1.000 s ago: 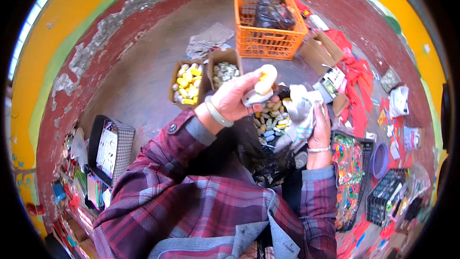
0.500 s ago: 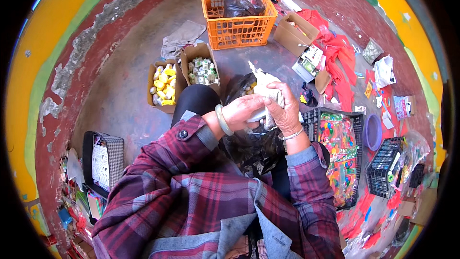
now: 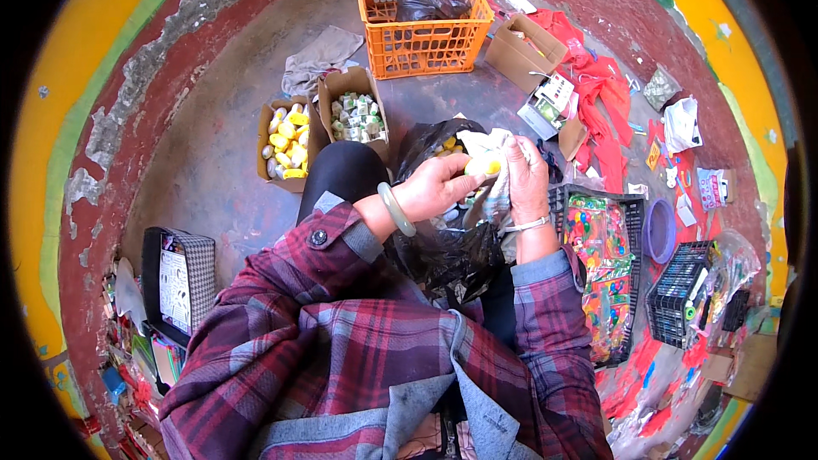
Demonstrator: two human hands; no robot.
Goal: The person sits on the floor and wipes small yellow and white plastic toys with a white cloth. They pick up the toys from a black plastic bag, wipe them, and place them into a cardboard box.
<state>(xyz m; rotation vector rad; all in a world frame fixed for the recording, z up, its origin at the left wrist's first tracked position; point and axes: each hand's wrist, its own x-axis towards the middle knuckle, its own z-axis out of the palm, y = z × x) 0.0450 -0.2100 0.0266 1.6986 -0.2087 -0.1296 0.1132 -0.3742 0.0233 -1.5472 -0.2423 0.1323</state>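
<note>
Head view shows me the black plastic bag (image 3: pixel 443 255) on the lap; above it my right hand (image 3: pixel 527 179) grasps a white cloth (image 3: pixel 494 196), my left hand (image 3: pixel 439 190) pinches a small yellow piece (image 3: pixel 486 166). I judge wrapping is underway; next needs steady holding.

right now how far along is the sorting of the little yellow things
Looks partly done: a small box on the floor already holds yellow pieces. In hand: the left hand pinches one yellow piece, and the right hand grips a pale wrapper. Left: more pieces show in the black bag.
</note>
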